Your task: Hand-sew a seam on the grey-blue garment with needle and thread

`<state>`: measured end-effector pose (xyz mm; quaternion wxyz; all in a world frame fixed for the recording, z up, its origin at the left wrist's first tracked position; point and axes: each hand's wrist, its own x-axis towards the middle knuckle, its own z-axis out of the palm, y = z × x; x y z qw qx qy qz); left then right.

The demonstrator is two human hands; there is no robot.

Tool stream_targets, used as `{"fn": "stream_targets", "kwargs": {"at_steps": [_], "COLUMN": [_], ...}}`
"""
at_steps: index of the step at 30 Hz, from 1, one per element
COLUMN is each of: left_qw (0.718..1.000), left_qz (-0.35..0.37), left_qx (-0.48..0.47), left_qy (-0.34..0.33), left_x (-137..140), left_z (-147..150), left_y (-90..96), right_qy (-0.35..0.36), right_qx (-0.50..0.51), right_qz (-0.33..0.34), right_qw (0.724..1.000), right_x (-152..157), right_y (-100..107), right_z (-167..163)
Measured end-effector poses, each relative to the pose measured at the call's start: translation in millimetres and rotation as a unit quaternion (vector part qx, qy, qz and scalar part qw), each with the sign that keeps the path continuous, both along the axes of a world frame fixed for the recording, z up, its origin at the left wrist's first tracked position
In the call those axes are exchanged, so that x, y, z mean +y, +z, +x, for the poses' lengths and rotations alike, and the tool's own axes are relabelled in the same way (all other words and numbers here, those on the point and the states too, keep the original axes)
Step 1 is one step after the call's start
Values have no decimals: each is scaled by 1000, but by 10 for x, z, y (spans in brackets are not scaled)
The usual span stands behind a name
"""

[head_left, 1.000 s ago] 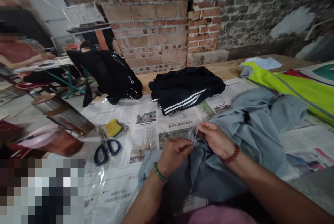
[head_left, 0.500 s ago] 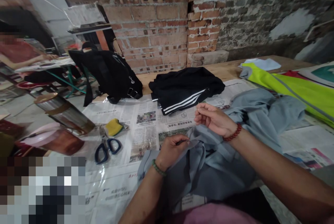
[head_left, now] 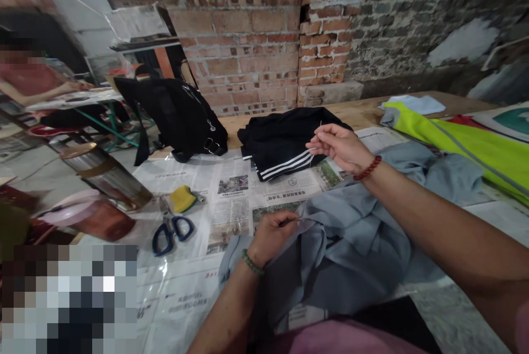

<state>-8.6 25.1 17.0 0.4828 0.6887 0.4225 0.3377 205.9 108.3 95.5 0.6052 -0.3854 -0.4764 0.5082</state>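
Grey fabric (head_left: 351,249) lies bunched across the newspaper-covered table in front of me. My left hand (head_left: 273,235), with a green bead bracelet, pinches a folded edge of this fabric between thumb and fingers. Raised above the cloth, my right hand (head_left: 336,147) has its fingertips pressed together on a thin sewing needle (head_left: 320,123) that sticks up past them. A faint line like thread hangs below those fingers. A red bead bracelet (head_left: 367,168) circles the right wrist. Behind the right hand lies folded black clothing (head_left: 281,131) with white stripes.
Scissors (head_left: 171,230) with blue handles lie left of my left hand, by a yellow sponge-like piece (head_left: 182,200). A steel flask (head_left: 107,175), a pink-lidded container (head_left: 91,213) and a black bag (head_left: 177,117) stand farther left. A hi-vis yellow garment (head_left: 467,142) lies right. Another person (head_left: 35,79) sits at a far table.
My right hand has risen and moved away from the fabric with the needle. My left hand keeps its pinch in nearly the same place. The view has shifted slightly.
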Motion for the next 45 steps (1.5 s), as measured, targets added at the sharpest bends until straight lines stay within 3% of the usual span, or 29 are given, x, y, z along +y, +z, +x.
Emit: {"fn": "stream_targets", "kwargs": {"at_steps": [7, 20, 31, 39, 45], "left_qw": [1000, 1000, 999, 996, 994], "left_qz": [-7, 17, 36, 53, 70], "left_qx": [-3, 5, 22, 33, 49], "left_qy": [-1, -6, -27, -69, -74], "left_x": [12, -11, -17, -28, -21], "left_z": [-12, 4, -2, -6, -3], "left_y": [-28, 1, -49, -51, -73], "right_qy": [-83, -272, -345, -348, -366], "right_qx": [-77, -87, -91, -183, -234], "right_qz": [59, 137, 173, 226, 236], "right_qw": [992, 948, 918, 891, 869], "right_x": [229, 577, 674, 421, 491], "right_y": [89, 63, 37, -167, -15], "right_z": [6, 280, 435, 307, 404]}}
